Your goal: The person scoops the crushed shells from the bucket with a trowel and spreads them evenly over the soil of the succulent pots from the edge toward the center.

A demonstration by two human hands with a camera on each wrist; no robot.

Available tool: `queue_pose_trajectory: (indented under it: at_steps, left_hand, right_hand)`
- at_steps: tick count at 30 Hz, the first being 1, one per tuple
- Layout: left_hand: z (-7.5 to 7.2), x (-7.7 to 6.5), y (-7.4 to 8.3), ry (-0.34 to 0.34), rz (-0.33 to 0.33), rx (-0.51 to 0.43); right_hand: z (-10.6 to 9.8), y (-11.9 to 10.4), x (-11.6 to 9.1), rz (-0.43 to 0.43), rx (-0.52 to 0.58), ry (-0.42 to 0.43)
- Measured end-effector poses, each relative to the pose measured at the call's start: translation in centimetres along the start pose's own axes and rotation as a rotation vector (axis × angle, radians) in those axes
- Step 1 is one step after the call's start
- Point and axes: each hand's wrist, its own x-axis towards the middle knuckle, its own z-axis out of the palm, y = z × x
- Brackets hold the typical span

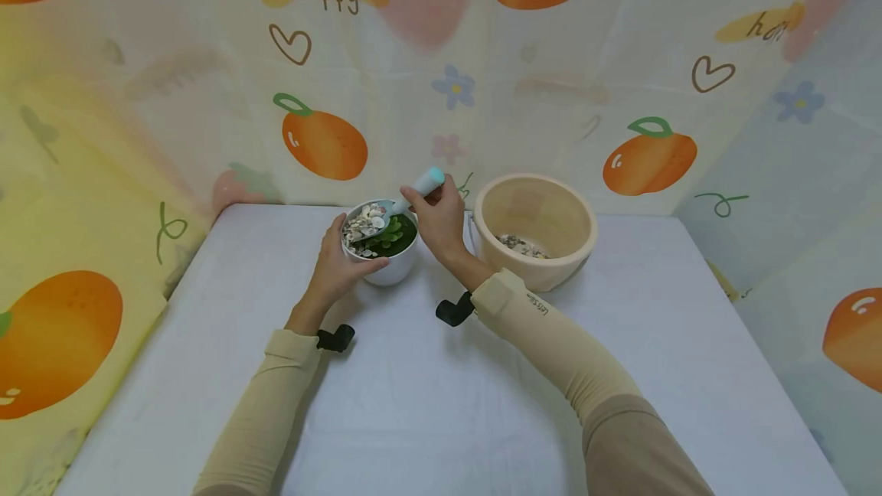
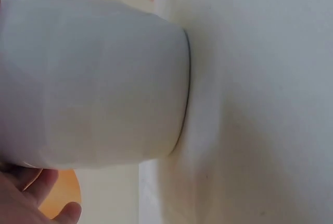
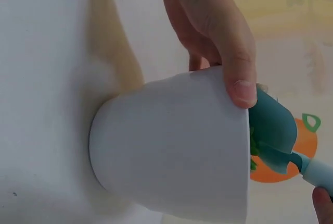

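A small white flowerpot [image 1: 390,271] stands upright on the table with a green succulent [image 1: 393,234] and pale pebbles [image 1: 360,224] inside its rim. My left hand [image 1: 334,265] holds the pot from its left side, thumb along the near side below the rim. In my right hand [image 1: 443,222] is the light blue handle of a small garden trowel [image 1: 429,181], pinched between thumb and fingers. Its teal blade [image 3: 277,121] tilts down over the pot's mouth among the pebbles, as the right wrist view also shows. The pot's wall [image 2: 99,83] fills much of the left wrist view.
Just right of my right hand stands a large beige pot [image 1: 558,270], with some loose pebbles [image 1: 521,246] at its bottom. A white cloth covers the table [image 1: 427,419]. Behind it hangs a curtain [image 1: 406,128] printed with oranges, close to both pots.
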Motion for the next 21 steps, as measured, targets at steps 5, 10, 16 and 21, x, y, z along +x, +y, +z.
queue_pose_trajectory:
  at_steps: [5,10,16,21]
  left_hand:
    - [-0.6,0.2,-0.3,-0.025,-0.016,0.008]
    - [-1.1,0.9,-0.6,-0.098,-0.026,-0.041]
    - [-0.9,1.2,-0.9,-0.113,-0.050,-0.119]
    - [-0.7,1.0,-0.9,-0.102,-0.042,-0.117]
  right_hand:
    - [0.2,0.4,0.0,0.008,-0.008,-0.009]
    - [0.2,0.4,-0.1,-0.009,-0.003,0.000]
    - [0.1,0.4,-0.1,-0.011,-0.001,-0.008]
    - [0.1,0.3,-0.1,-0.008,0.004,-0.012]
